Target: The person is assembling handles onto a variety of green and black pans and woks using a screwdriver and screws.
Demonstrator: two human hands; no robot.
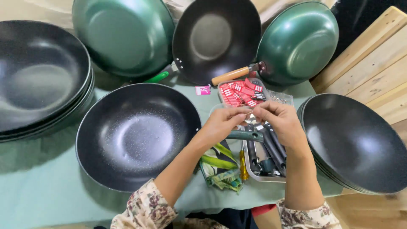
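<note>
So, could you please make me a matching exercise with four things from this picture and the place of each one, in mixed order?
Things:
1. wok with wooden handle
2. red tags
3. yellow screwdriver
4. stack of dark woks

Places:
A. in a clear box behind the hands
B. at the right edge of the table
C. at the back, between two green woks turned over
D. beside the metal tray, under the left hand

Pairs: 1-C, 2-A, 3-D, 4-B
</note>
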